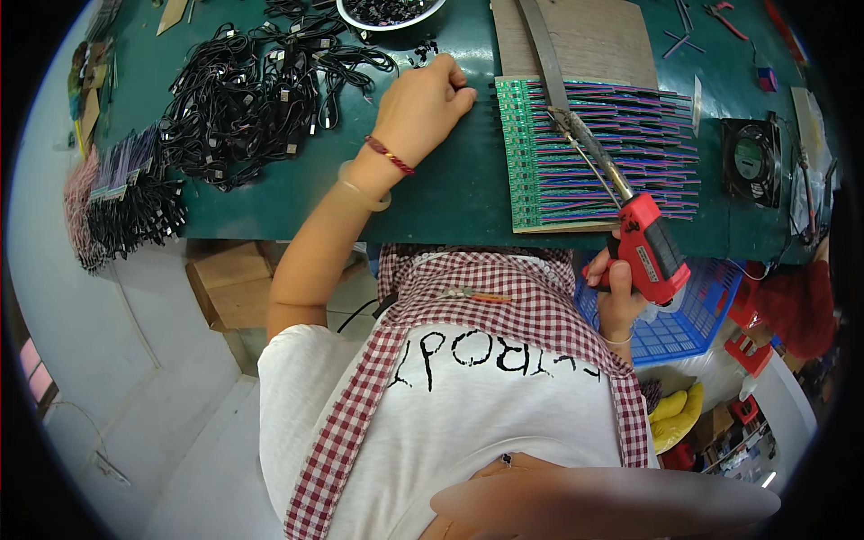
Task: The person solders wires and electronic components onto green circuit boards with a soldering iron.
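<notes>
My right hand (619,292) grips the red and black handle of a soldering gun (650,247). Its long metal barrel points up and left over rows of small green circuit boards (519,162) with thin coloured wires running right. These rows lie on a wooden board (576,45), and the iron's tip ends near a grey metal strip (542,40) laid across them. Left of the board, my left hand (427,99) is closed at the table, fingers curled beside a few small black parts (423,52). What its fingertips hold, if anything, is hidden.
A heap of black cables (243,108) with metal plugs covers the table's left side. A white bowl (396,25) of small black parts stands at the back. Finished-looking wire bundles (135,193) hang over the left edge. A black fan (751,162) sits right; a blue basket (670,335) is below.
</notes>
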{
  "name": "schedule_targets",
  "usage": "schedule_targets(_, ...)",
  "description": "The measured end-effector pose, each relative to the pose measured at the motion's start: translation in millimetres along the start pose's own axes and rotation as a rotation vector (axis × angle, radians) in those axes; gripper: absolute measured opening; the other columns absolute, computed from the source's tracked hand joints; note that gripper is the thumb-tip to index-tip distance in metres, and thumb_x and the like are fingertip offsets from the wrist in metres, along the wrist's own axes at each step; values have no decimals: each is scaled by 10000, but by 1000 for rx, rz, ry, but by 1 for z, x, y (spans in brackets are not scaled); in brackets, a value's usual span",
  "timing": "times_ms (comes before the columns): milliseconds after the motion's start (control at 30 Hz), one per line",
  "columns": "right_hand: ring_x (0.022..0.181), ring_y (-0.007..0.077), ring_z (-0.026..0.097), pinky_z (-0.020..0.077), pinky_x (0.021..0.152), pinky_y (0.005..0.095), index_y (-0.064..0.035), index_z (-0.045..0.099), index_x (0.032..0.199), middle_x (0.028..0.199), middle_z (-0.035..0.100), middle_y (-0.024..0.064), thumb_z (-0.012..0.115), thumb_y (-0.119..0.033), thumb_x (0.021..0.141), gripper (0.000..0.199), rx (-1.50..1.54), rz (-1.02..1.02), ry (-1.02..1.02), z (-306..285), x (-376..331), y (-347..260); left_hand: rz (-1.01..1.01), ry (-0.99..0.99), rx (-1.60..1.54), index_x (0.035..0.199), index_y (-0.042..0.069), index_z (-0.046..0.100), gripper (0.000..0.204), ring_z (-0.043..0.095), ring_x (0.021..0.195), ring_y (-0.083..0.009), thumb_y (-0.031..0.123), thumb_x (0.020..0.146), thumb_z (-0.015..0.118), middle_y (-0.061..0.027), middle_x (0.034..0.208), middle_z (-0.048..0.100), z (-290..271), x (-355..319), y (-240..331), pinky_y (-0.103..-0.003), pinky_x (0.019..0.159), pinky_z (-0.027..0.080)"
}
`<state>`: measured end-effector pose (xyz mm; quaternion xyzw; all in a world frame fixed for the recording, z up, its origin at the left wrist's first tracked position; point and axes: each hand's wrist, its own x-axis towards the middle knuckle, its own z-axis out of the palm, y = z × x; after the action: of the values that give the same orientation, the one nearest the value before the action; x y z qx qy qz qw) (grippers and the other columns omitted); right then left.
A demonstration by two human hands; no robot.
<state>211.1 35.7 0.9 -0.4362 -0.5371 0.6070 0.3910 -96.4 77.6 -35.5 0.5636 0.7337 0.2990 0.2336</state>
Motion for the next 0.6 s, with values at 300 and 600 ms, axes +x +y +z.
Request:
schedule_targets(300,513,116,482,400,480,226,49,420,1182,645,538,90,542,-208,875,419,89,-57,2,2,6,-1,39,13,-32,767,-6,515,105,588,519,-209,81,819,542,-107,616,586,-6,-7,5,-292,477,454)
schedule_targets(600,539,122,477,413,498,244,26,411,1159,697,525,86,535,-190,868,382,266,-12,-42,43,27,-23,-399,-285,-1087,814,32,483,99,500,451,-90,101,883,468,-45,660,548,-15,-39,32,-185,390,362)
